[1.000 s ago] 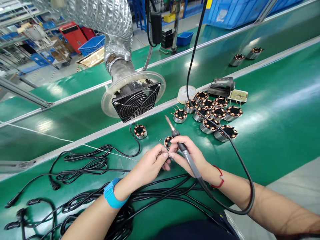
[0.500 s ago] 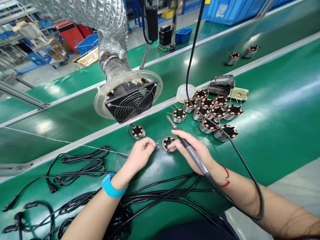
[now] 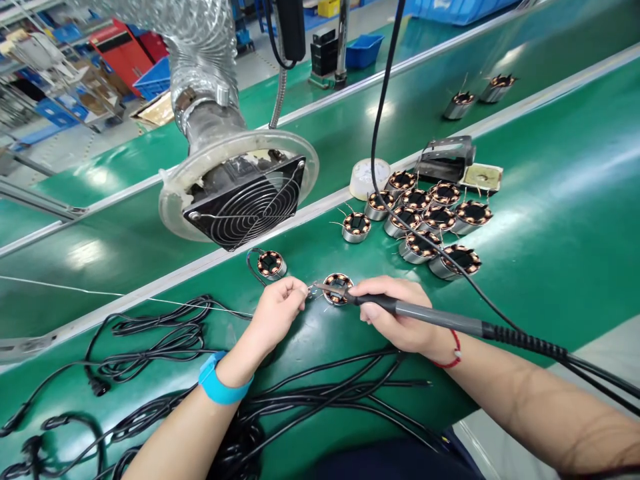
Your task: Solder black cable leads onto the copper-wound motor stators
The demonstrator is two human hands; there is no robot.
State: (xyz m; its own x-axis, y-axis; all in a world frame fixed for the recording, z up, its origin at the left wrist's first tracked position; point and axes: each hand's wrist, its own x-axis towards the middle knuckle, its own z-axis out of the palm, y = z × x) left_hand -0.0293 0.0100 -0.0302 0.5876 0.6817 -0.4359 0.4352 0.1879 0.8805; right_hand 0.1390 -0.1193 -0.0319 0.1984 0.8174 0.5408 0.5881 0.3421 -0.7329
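My right hand (image 3: 397, 310) is closed around a soldering iron (image 3: 435, 317), whose tip points left over a motor stator (image 3: 337, 289) with copper coils. The tip reaches thin wire ends (image 3: 316, 293) between the stator and my left hand (image 3: 283, 303). My left thumb and forefinger are pinched together at these wires; the fingers hide most of what they hold. Another stator (image 3: 271, 265), with a black cable attached, lies just beyond my left hand. Several more stators (image 3: 419, 245) stand in a group to the right, with thin wires sticking up.
A fume extractor fan (image 3: 255, 207) on a foil duct hangs over the left side. Black cables (image 3: 160, 333) lie coiled at left and across the front. A soldering iron stand (image 3: 447, 160) and a white round tub (image 3: 369, 179) are behind the stators. Two stators (image 3: 460, 105) sit farther back.
My right hand has swung the soldering iron from pointing up and away to lying nearly level, its tip now at the wires by my left fingers. The left hand stays pinched.
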